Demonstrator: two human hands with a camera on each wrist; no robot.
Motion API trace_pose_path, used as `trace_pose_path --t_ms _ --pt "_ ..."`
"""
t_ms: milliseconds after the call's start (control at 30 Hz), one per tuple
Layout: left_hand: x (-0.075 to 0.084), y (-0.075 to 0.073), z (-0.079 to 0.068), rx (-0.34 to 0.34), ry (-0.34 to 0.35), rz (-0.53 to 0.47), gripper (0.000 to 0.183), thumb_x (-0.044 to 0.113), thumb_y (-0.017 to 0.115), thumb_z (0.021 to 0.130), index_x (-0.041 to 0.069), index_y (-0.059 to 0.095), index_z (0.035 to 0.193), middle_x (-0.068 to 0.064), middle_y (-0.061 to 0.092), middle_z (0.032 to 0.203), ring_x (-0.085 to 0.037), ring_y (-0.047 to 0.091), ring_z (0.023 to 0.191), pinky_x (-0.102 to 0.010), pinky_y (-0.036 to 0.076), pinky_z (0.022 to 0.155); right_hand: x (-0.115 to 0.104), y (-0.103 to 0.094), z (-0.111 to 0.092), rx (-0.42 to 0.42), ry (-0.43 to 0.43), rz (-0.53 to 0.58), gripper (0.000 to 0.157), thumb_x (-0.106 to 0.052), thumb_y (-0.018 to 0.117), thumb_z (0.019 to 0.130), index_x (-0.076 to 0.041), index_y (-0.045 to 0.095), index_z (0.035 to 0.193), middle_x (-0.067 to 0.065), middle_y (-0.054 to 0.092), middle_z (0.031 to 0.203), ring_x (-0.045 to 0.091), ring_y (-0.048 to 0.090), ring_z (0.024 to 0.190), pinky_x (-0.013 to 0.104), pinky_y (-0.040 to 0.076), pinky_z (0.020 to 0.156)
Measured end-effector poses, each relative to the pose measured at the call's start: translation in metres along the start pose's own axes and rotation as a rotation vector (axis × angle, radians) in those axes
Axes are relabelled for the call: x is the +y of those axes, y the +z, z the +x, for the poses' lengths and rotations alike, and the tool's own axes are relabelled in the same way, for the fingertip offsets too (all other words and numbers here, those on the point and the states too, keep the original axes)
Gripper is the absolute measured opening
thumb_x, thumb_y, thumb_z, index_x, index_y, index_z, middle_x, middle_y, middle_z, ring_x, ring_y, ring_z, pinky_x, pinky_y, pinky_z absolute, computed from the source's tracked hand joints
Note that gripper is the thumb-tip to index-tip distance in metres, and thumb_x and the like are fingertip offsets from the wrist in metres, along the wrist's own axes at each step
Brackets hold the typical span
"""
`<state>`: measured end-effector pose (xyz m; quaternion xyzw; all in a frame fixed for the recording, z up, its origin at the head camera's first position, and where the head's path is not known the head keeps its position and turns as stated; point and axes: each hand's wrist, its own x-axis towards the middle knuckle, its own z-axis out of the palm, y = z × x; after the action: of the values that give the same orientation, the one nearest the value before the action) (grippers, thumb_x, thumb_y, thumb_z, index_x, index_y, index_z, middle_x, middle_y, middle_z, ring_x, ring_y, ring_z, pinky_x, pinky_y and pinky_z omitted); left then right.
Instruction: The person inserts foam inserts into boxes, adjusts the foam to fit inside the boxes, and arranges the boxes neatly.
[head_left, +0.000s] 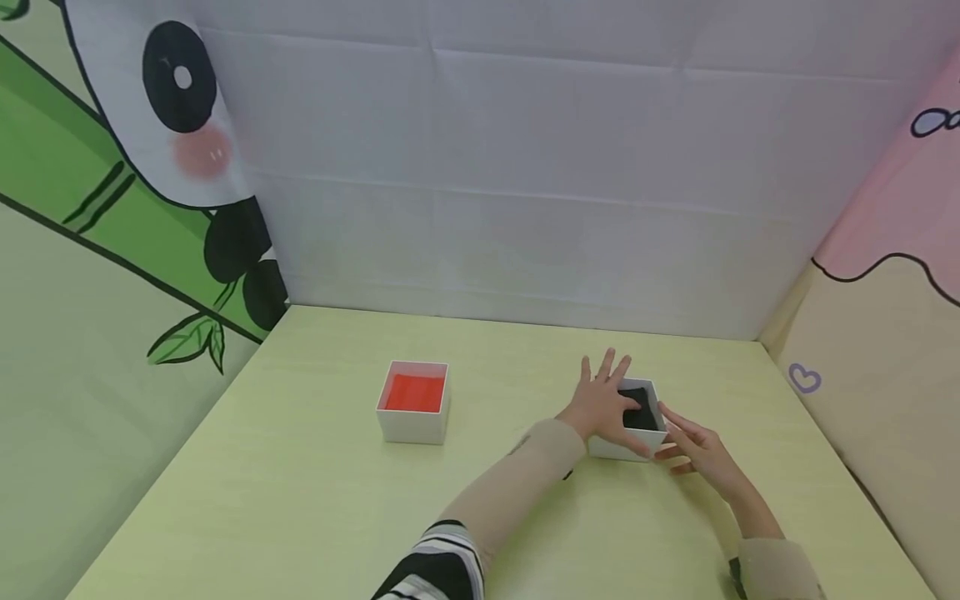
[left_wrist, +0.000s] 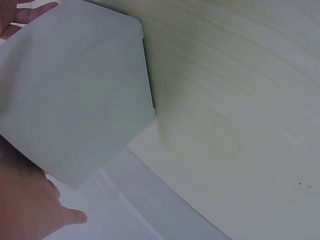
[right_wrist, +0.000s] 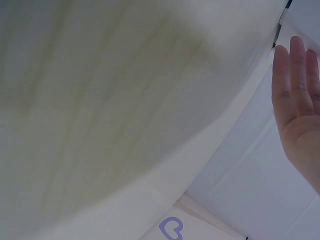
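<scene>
A white box with a dark interior (head_left: 640,418) stands at the right of the table, turned at an angle. My left hand (head_left: 600,407) reaches across its left side with fingers spread; one digit lies along the front wall. At the box's right side, my right hand (head_left: 701,454) has its extended fingers at the wall. The left wrist view shows the white box (left_wrist: 85,95) close up, with part of my left hand (left_wrist: 30,200) below it. In the right wrist view my right hand (right_wrist: 300,100) has straight fingers, and a corner of the box peeks in beside the fingertips.
A second white box (head_left: 416,427) with a red interior stands on the table (head_left: 300,500), left of the hands. A pale cloth wall (head_left: 487,167) rises behind the table, and printed panels (head_left: 75,375) flank it.
</scene>
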<state>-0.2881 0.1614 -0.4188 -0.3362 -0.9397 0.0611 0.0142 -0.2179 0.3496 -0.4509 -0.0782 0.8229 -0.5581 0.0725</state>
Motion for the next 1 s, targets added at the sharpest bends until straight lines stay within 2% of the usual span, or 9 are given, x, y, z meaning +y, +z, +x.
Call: trace_pose_path --t_ms 133,300,600,767,1000 --pt "0.0022 0.0007 0.0015 -0.008 -0.011 0.013 0.081 0.089 0.038 0.053 0.052 0.042 0.124 -0.001 0.001 0.149 -0.027 -0.008 0.133 -0.055 0.011 0.1 -0.0015 0.0009 -0.0012 0.003 -0.001 -0.007 0.045 -0.023 0.036 0.098 -0.007 0.027 0.138 0.017 0.057 0.097 0.032 0.061 0.084 0.043 0.049 0.065" --pt "0.0026 0.0025 0.0035 -0.012 -0.019 -0.009 0.081 0.089 0.038 0.053 0.052 0.042 0.125 -0.001 0.001 0.149 -0.026 -0.008 0.133 -0.055 0.009 0.1 -0.0028 0.0008 -0.0009 -0.001 -0.004 0.001 0.045 -0.021 0.037 0.098 -0.006 0.026 0.139 0.015 0.056 0.097 0.032 0.061 0.083 0.043 0.049 0.065" --pt "0.002 0.0057 0.0025 0.013 0.0 -0.052 0.083 0.087 0.036 0.058 0.044 0.043 0.129 -0.004 0.006 0.149 -0.026 -0.006 0.134 -0.054 0.008 0.1 -0.0019 0.0001 -0.0009 0.0 -0.008 0.003 0.044 -0.022 0.037 0.098 -0.009 0.027 0.139 0.007 0.056 0.093 0.032 0.061 0.083 0.043 0.049 0.065" --pt "0.0032 0.0059 0.0032 -0.009 -0.03 -0.042 0.088 0.088 0.033 0.058 0.039 0.041 0.132 -0.004 0.005 0.149 -0.026 -0.007 0.133 -0.054 0.007 0.101 -0.001 0.001 -0.0002 0.002 0.008 0.001 0.046 -0.024 0.036 0.098 -0.008 0.026 0.139 0.009 0.057 0.092 0.036 0.06 0.085 0.043 0.049 0.066" --pt "0.0053 0.0015 0.0033 -0.041 -0.098 -0.104 0.089 0.088 0.037 0.056 0.04 0.041 0.131 -0.003 0.001 0.149 -0.027 -0.009 0.133 -0.053 0.009 0.101 -0.0016 0.0011 0.0005 0.001 0.005 0.001 0.047 -0.024 0.037 0.098 -0.005 0.025 0.139 0.007 0.059 0.091 0.035 0.061 0.085 0.044 0.049 0.066"
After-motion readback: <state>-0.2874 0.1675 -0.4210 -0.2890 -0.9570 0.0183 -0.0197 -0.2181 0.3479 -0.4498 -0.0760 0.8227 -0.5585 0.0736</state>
